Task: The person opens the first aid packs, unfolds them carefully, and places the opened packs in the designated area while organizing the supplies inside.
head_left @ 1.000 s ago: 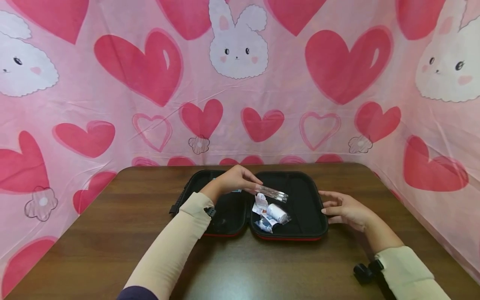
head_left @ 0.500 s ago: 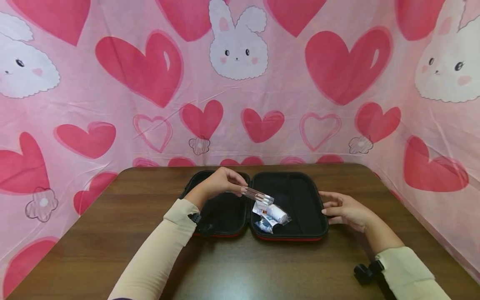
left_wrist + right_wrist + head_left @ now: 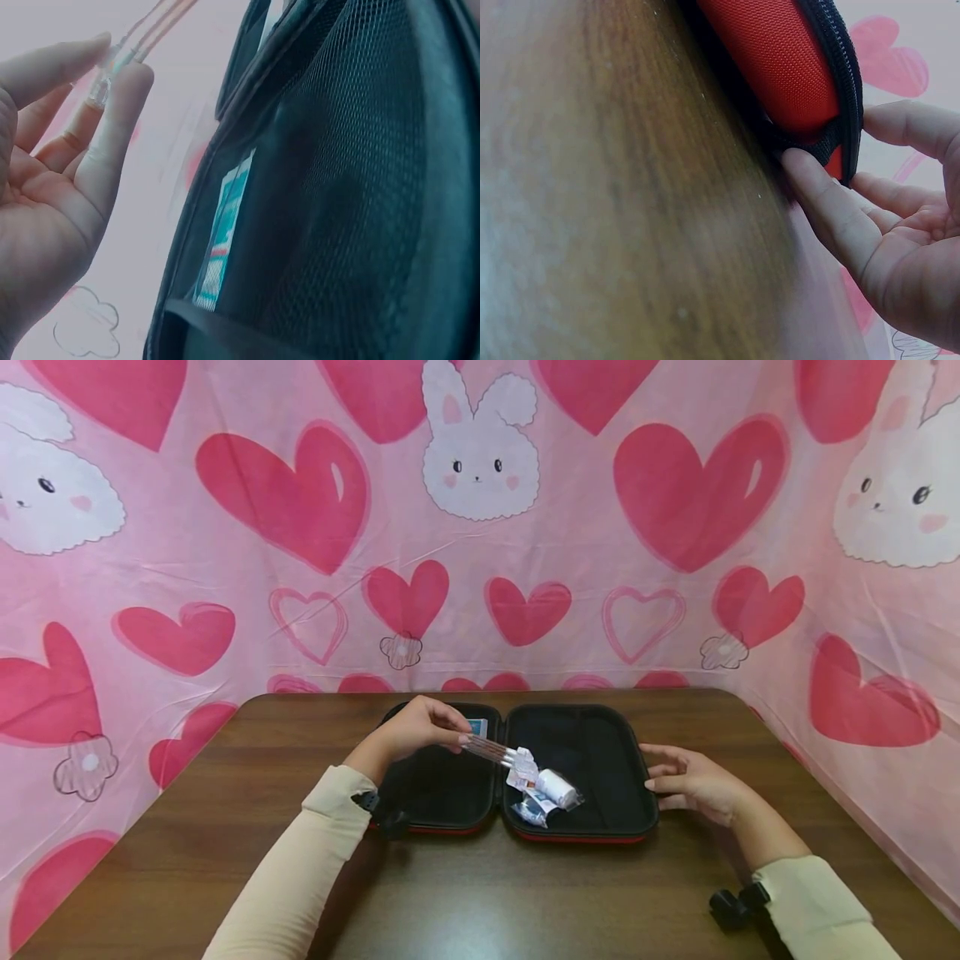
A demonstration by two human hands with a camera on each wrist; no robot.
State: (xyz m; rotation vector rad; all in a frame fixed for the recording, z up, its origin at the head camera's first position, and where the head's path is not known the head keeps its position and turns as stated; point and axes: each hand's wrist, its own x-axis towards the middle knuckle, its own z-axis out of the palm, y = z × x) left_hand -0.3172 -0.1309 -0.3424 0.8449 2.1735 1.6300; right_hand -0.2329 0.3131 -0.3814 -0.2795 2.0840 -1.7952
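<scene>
Near the middle of the case my left hand pinches a clear packet of cotton swabs by one end between thumb and fingertips. The packet slants down to the right, its white tips overlapping a crumpled white wrapper. Below lies the black-lined zip case, unfolded flat into two halves. Beside the wrapper, in the right half, are a white roll in clear film and a blue-and-white packet. My right hand touches the case's right edge; fingertips meet the zipper rim and the thumb reaches the handle strap.
A teal-and-white packet sits behind mesh in the case's left half. The case's outer shell is red. Everything rests on a brown wooden table, with a pink heart-and-rabbit cloth hanging behind.
My left hand has moved left with the swab packet, from over the case's right half to its left half, uncovering the teal packet. My right hand has stayed at the edge.
</scene>
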